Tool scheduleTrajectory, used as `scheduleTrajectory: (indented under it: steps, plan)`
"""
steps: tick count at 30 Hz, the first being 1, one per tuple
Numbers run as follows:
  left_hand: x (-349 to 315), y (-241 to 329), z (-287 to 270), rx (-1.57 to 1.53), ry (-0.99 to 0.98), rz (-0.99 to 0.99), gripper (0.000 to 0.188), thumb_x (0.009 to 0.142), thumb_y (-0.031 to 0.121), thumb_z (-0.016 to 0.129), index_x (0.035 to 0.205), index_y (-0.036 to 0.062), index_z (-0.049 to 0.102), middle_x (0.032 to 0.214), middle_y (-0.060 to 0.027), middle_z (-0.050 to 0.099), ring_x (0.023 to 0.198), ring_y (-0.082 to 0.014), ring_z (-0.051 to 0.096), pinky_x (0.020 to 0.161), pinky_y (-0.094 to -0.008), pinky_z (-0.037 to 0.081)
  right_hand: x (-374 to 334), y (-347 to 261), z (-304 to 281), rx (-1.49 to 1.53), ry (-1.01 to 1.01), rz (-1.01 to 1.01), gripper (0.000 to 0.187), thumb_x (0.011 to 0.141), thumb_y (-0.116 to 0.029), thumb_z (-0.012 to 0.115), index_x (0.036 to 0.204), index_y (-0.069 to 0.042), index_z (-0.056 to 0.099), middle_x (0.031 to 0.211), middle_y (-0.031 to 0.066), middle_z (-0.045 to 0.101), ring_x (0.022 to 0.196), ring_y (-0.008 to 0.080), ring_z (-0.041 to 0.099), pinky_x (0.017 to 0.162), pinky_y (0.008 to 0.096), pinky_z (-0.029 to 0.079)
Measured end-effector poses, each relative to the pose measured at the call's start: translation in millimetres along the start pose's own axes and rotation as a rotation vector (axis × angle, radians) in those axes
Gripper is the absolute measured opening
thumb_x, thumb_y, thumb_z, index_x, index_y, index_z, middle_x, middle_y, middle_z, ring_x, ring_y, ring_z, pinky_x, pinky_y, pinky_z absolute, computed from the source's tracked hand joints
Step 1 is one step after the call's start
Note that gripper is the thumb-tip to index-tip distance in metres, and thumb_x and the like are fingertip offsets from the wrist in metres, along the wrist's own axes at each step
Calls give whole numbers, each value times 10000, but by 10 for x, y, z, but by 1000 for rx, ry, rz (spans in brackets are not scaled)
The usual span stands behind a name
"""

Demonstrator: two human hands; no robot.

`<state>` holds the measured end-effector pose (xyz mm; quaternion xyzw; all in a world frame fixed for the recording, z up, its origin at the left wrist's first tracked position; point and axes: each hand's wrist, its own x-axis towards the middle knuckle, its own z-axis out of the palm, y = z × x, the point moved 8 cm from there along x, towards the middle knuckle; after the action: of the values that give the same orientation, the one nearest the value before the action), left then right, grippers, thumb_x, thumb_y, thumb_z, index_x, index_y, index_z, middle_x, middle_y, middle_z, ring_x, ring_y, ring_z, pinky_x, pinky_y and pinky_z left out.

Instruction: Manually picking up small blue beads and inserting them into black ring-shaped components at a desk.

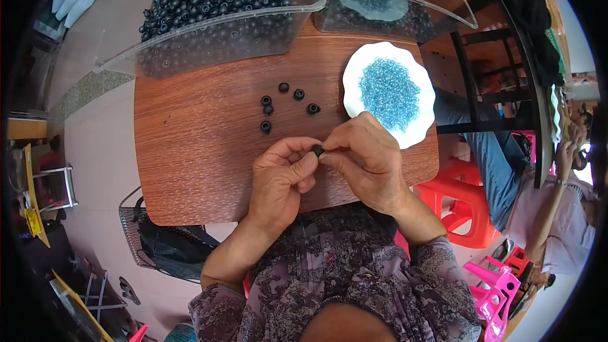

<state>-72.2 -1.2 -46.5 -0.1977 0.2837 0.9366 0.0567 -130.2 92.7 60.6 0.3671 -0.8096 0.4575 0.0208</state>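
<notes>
Over the near edge of the brown table [190, 152], my left hand [282, 180] pinches a small round black piece [317, 150] between thumb and fingers. My right hand [370, 164] meets it there, thumb and forefinger pressed together at the piece's right side. Whatever sits between those right fingertips is too small or hidden to make out. Beyond my hands lie several loose black pieces [265, 126], round with a hole in the end. To the right stands a white plate [351, 85] with a scalloped rim, bearing a heap of tiny clear blue beads [389, 92].
Two clear plastic bins, one at the far left [215, 44] and one at the far right [380, 22], hold many black pieces. Red stools [465, 199] and a pink stool [497, 291] stand on the right, near another seated person [538, 215]. A wire basket [136, 228] is below the table's left corner.
</notes>
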Motion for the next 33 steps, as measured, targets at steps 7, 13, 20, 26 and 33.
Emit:
scheduleTrajectory:
  steps: [7, 13, 20, 26, 33]
  plan:
    - [29, -16, -11, -55, -10, -99, 161, 855, 64, 589, 1011, 23, 580, 758, 0, 541, 544, -74, 403, 508, -212, 322, -105, -173, 87, -251, 49, -155, 266, 618, 49, 683, 874, -12, 644, 835, 82, 594, 741, 221, 533, 630, 303, 426]
    - [59, 74, 20, -109, -70, -45, 162, 898, 107, 527, 1032, 21, 558, 881, -67, 583, 655, -102, 474, 587, -233, 378, -79, -73, -49, -100, 151, -95, 283, 637, 58, 678, 909, -10, 640, 832, 100, 593, 723, 223, 528, 627, 297, 424]
    - [53, 183, 69, -218, -51, 61, 207, 944, 166, 434, 1032, 13, 543, 1085, -158, 572, 968, -227, 544, 869, -345, 431, -160, -166, 185, -150, 119, -189, 273, 630, 23, 648, 901, -11, 645, 779, 75, 559, 670, 232, 496, 572, 311, 401]
    - [56, 186, 114, -256, -77, 77, 223, 963, 159, 383, 1045, 17, 534, 1136, -164, 551, 1127, -276, 492, 998, -400, 370, -129, -191, 403, -360, 102, -261, 301, 605, -13, 600, 902, -22, 648, 783, 70, 526, 655, 235, 476, 544, 331, 395]
    - [10, 263, 154, -149, -120, 162, 223, 967, 167, 376, 1081, 28, 508, 1173, -148, 536, 1185, -284, 459, 1024, -401, 349, -132, -224, 458, -314, 94, -349, 293, 621, -35, 553, 904, 39, 581, 791, 100, 458, 696, 245, 462, 588, 323, 419]
